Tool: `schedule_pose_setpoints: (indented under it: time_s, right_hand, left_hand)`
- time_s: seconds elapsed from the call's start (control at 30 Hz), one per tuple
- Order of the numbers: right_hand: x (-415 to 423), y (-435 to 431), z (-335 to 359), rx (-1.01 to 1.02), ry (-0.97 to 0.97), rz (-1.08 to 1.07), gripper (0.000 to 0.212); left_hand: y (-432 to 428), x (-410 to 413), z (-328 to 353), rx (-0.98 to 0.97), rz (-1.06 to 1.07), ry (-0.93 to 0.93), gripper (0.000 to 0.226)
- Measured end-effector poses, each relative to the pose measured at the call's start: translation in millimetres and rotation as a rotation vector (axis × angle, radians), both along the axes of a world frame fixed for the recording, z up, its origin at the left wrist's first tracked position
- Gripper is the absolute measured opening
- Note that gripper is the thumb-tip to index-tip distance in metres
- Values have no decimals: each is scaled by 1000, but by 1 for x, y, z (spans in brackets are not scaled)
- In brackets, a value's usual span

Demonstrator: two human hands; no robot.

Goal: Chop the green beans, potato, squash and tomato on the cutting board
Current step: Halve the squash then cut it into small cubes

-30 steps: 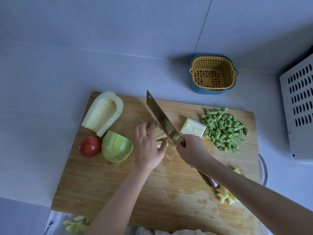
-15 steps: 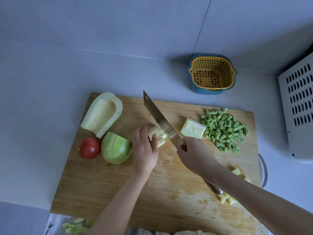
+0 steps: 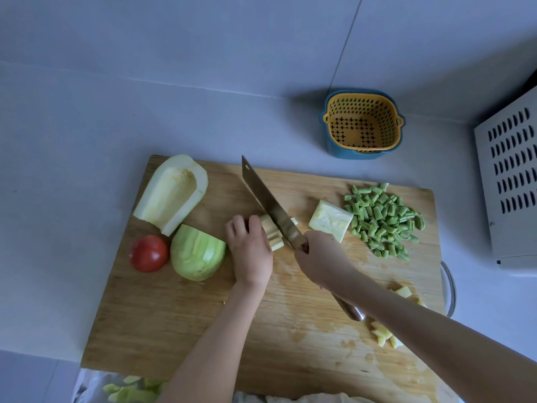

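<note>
— How far along?
— Green beans [image 3: 383, 219] and potato [image 3: 383, 334] look done. Right hand [image 3: 319, 257] grips the knife [image 3: 267, 205]; left hand [image 3: 250, 251] holds squash strips [image 3: 270, 232] under it. Tomato [image 3: 149, 253], left of that hand, sits whole.

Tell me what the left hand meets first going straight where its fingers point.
Looks free: the left hand faces bare cutting board up to its far edge. The tip of the knife sits just right of that line, so contact can't be excluded.
</note>
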State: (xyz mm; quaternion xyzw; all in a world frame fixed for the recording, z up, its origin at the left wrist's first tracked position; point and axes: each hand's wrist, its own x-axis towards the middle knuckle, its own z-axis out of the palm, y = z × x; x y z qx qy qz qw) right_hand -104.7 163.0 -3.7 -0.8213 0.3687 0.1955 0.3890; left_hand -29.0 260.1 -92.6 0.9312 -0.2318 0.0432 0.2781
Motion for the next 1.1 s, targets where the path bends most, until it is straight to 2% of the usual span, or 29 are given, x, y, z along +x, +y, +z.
schedule_pose_setpoints:
  time_s: [0.13, 0.4, 0.6, 0.73, 0.93, 1.1]
  right_hand:
    - [-11, 0, 13, -16, -65, 4, 17]
    - [2, 5, 4, 64, 43, -24, 17]
    - [1, 9, 2, 41, -46, -64, 16]
    - [-14, 12, 8, 24, -57, -44, 17]
    - [1, 11, 3, 67, 21, -50, 19]
    - [8, 11, -2, 72, -11, -79, 18]
  left_hand:
    - [-1, 0, -3, 11, -1, -25, 14]
    - [0, -1, -4, 30, -7, -38, 17]
    - [-1, 1, 0, 11, -18, -105, 18]
    - [-2, 0, -5, 34, -2, -94, 9]
    - [-2, 1, -3, 83, -43, -163, 19]
    - [-1, 1, -2, 97, -47, -158, 21]
